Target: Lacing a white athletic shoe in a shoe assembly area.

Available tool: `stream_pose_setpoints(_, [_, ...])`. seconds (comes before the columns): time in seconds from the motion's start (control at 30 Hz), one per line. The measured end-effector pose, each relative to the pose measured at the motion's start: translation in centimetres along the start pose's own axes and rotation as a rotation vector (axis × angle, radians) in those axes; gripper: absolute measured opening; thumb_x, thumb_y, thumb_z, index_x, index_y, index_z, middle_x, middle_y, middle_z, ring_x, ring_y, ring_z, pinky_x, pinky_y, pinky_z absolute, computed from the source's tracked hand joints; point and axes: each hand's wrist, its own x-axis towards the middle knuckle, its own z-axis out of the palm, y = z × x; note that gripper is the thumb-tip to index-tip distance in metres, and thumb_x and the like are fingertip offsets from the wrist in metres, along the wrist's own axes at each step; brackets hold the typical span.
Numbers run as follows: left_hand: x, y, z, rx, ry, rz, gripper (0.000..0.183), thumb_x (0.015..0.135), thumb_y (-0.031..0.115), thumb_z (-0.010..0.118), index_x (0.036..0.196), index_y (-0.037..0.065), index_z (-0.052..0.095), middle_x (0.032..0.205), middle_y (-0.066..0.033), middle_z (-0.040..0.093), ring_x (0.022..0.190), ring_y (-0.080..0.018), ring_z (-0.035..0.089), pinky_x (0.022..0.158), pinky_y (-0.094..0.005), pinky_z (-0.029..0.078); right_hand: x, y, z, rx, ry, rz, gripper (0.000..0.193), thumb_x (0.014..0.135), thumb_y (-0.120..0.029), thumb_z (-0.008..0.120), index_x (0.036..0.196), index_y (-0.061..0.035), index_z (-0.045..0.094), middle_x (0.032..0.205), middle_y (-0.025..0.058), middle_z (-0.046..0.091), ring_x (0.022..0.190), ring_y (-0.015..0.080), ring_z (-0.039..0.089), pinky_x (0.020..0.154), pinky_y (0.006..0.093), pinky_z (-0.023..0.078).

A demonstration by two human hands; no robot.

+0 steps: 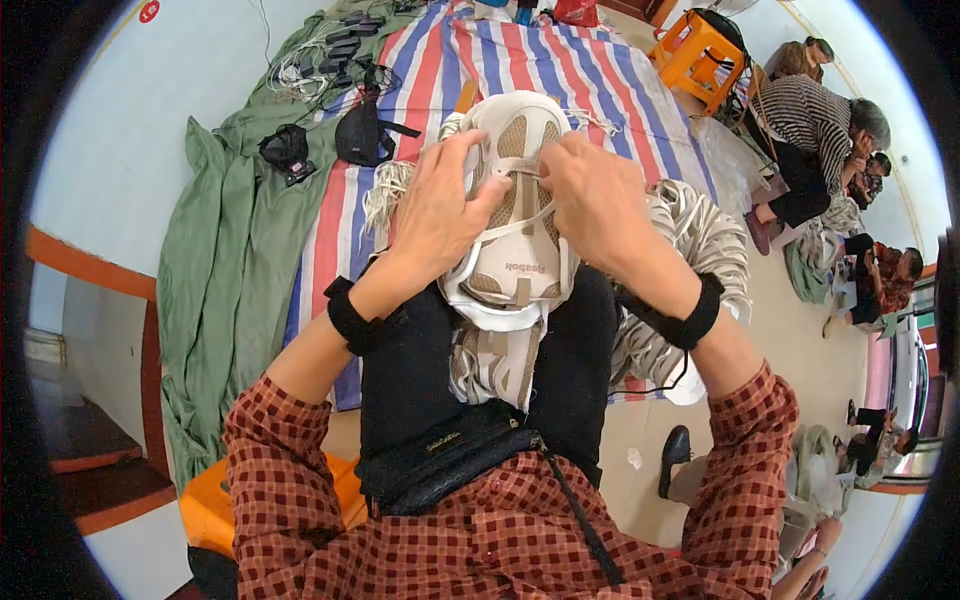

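Note:
A white and tan sneaker upper (505, 262) rests over my thighs with its rounded toe end pointing away from me. A pale flat shoelace (515, 229) crosses its middle, and another stretch of lace runs nearer the toe. My left hand (432, 212) grips the upper's left edge, thumb lying over the eyelet area and index finger along the side. At the right edge my right hand (600, 195) is closed, its fingertips pinching the lace by the eyelets. More uppers (490, 365) in the same colours lie underneath, between my legs.
Piled laced uppers (700, 240) sit right of my knees. A striped sheet (640, 90) and green cloth (225, 300) cover the floor ahead and left. Black pouches (362, 132) and cables (300, 75) lie there. An orange stool (700, 60) stands far right; several people (810, 125) sit along that side.

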Motion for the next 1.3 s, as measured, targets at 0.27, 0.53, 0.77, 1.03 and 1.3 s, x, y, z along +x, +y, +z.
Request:
stream_pose_setpoints(0.27, [-0.2, -0.5, 0.6, 0.069, 0.077, 0.082, 0.050, 0.086, 0.027, 0.061, 0.126, 0.001, 0.046, 0.118, -0.0197, 0.054, 0.110, -0.0328, 0.051, 0.096, -0.0390, 0.040, 1.3, 2.0, 0.5, 0.566, -0.247, 0.352, 0.012, 0.076, -0.012, 0.063, 0.079, -0.0003, 0.067, 0.073, 0.0194, 0.066, 0.074, 0.0375, 0.065, 0.067, 0.0447, 0.049])
stream_pose_setpoints(0.53, [-0.4, -0.3, 1.0, 0.007, 0.071, 0.020, 0.051, 0.082, 0.025, 0.063, 0.124, 0.000, 0.047, 0.119, -0.0227, 0.053, 0.115, -0.0377, 0.047, 0.100, -0.0434, 0.037, 1.5, 1.8, 1.4, 0.742, -0.335, 0.499, 0.008, 0.080, -0.009, 0.064, 0.081, -0.0007, 0.067, 0.067, 0.0078, 0.064, 0.064, 0.0139, 0.060, 0.060, 0.0305, 0.045])
stream_pose_setpoints(0.77, [1.5, -1.5, 0.4, -0.126, 0.027, -0.059, 0.066, 0.076, 0.027, 0.071, 0.129, -0.003, 0.045, 0.118, -0.0197, 0.056, 0.109, -0.0281, 0.055, 0.096, -0.0370, 0.042, -0.1, 1.9, 1.4, 0.648, -0.027, 0.314, 0.011, 0.077, -0.010, 0.067, 0.083, -0.0003, 0.065, 0.071, 0.0136, 0.065, 0.066, 0.0212, 0.063, 0.062, 0.0334, 0.048])
stream_pose_setpoints(1.03, [2.7, -0.1, -0.6, -0.434, -0.200, -0.228, 0.073, 0.070, 0.016, 0.075, 0.131, -0.006, 0.041, 0.122, -0.0158, 0.057, 0.109, -0.0193, 0.056, 0.095, -0.0304, 0.043, 2.2, 0.3, 1.3, 0.569, -0.056, 0.203, 0.012, 0.078, -0.007, 0.066, 0.087, -0.0001, 0.064, 0.069, 0.0065, 0.065, 0.064, 0.0138, 0.061, 0.059, 0.0282, 0.047])
stream_pose_setpoints(1.3, [4.1, -1.0, -2.5, -0.880, -0.562, -0.561, 0.045, 0.075, 0.009, 0.075, 0.116, -0.003, 0.059, 0.104, -0.0079, 0.067, 0.087, -0.0121, 0.065, 0.082, -0.0263, 0.052, -1.1, 1.1, 0.5, 0.598, 0.041, 0.297, 0.013, 0.082, -0.010, 0.067, 0.088, 0.0013, 0.068, 0.070, 0.0054, 0.064, 0.063, 0.0099, 0.058, 0.060, 0.0254, 0.046])
